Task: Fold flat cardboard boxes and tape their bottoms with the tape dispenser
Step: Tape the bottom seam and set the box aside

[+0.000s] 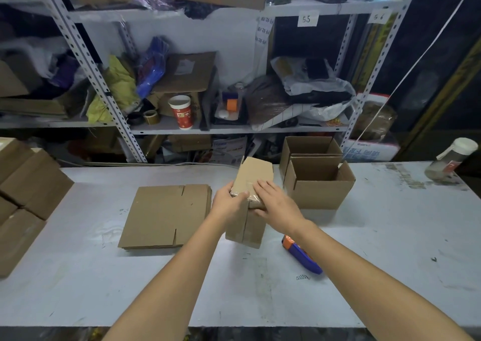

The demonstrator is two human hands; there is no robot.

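Box (247,210), upturned, held by both hands at mid worktop (78,275).
Tape dispenser (302,257) lies nearest, just right of the box, untouched. Left hand (229,200) grips the box's upper left edge, fingers curled round it; right hand (276,205) has fingers straight, pressing the taped top face. Flat boxes (164,215) lie stacked just left. Two open boxes (320,187) stand beyond, right. Cluttered shelf (169,129) behind.
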